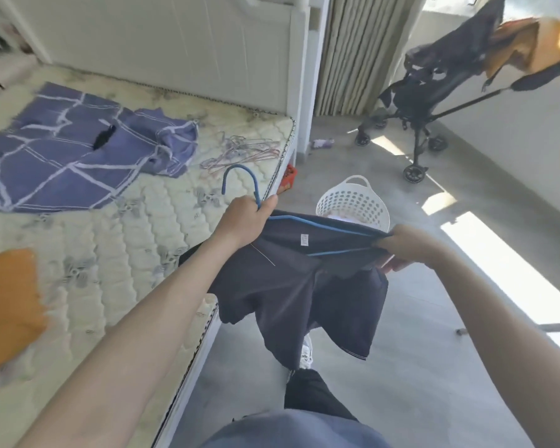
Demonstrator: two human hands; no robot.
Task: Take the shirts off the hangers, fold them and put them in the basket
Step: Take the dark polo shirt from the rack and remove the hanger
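Observation:
A dark navy shirt (304, 292) hangs on a blue hanger (240, 179) over the floor beside the bed. My left hand (246, 218) grips the hanger just below its hook. My right hand (408, 245) pinches the shirt's collar at the hanger's right end, where the blue wire shows through the neck opening. Just beyond the shirt, a white perforated basket (353, 198) stands on the floor with pale cloth inside, partly hidden by the shirt.
The bed's bare mattress (126, 237) carries a purple striped cloth (72, 150), a pile of empty wire hangers (240, 153) and an orange cloth (7, 305) at the left edge. A black stroller (427, 101) with clothes draped on it stands at the far right.

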